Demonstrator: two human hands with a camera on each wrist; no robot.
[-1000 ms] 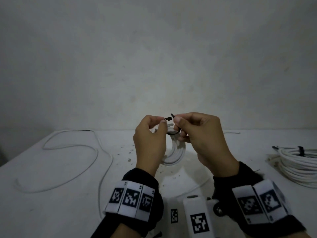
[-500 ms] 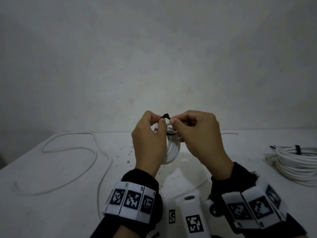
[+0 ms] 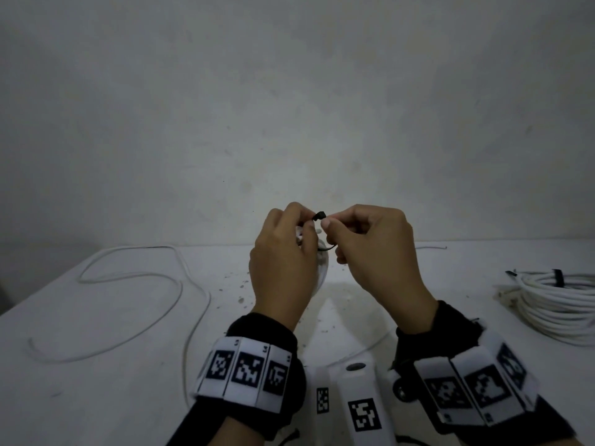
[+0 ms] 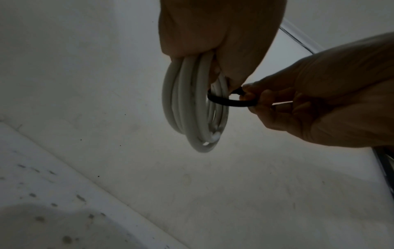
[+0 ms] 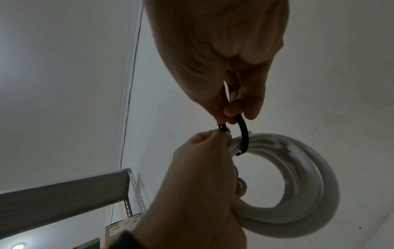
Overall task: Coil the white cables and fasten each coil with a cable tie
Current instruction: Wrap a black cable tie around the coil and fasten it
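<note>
I hold a small coil of white cable (image 4: 192,109) above the table; in the head view only its edge (image 3: 323,268) shows behind my left hand. A black cable tie (image 5: 244,134) loops around the coil's strands. My left hand (image 3: 307,228) grips the coil, and its fingertips touch the tie's end (image 3: 319,216). My right hand (image 3: 325,223) pinches the tie between thumb and forefinger, close to the left fingertips. The left wrist view shows the tie (image 4: 230,102) as a loose loop running from the coil to my right fingers (image 4: 251,94).
A loose white cable (image 3: 135,284) snakes over the left of the white table (image 3: 96,381). A larger tied white coil (image 3: 563,304) lies at the right edge. A white marked device (image 3: 360,397) sits near the front. A metal shelf (image 5: 64,198) stands beside the table.
Both hands have shifted slightly left and closer together. The coil has swung behind my left hand, and the tie's end now sits between both sets of fingertips.
</note>
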